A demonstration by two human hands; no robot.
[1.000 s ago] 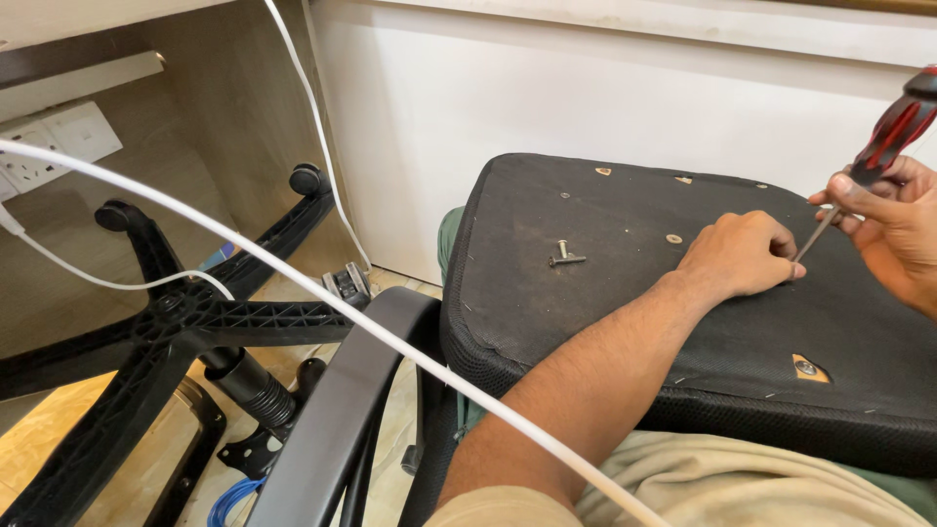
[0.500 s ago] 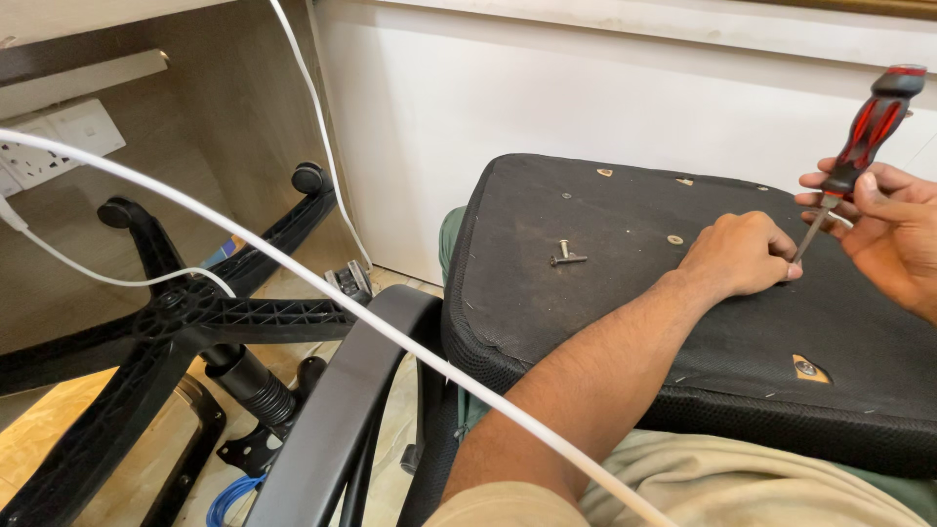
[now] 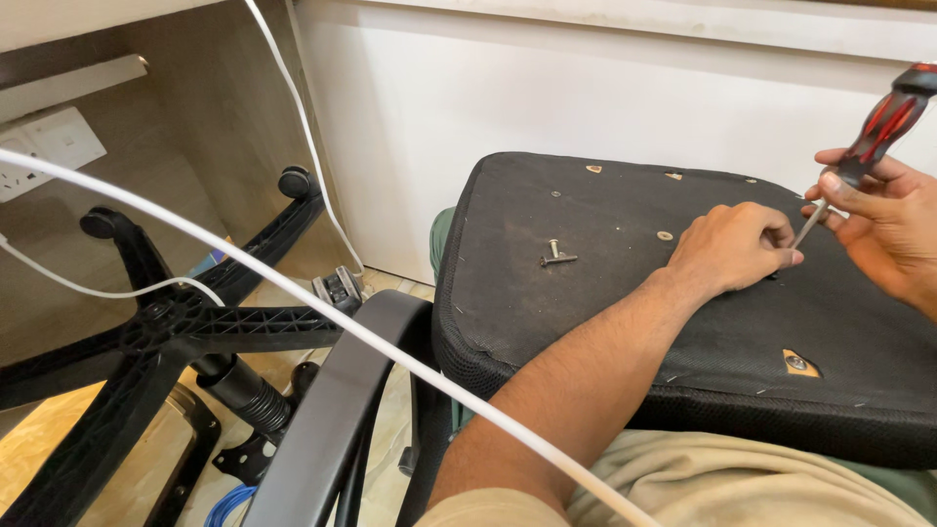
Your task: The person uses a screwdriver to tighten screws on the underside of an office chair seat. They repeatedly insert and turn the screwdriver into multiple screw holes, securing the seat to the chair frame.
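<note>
A: Screwdriver (image 3: 874,132) is where?

B: Above the upturned seat (image 3: 605,322); right hand (image 3: 883,229) pinches it below the red-black handle; left hand (image 3: 734,246) is curled at the tip.

A: Easy to handle?

B: Light and stiff, I judge; the ribbed handle gives better grip than the thin smooth shaft.

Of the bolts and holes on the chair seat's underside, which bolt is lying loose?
The silver bolt resting on the black seat base, left of the left hand. The one near the front corner sits sunk in its hole.
</note>
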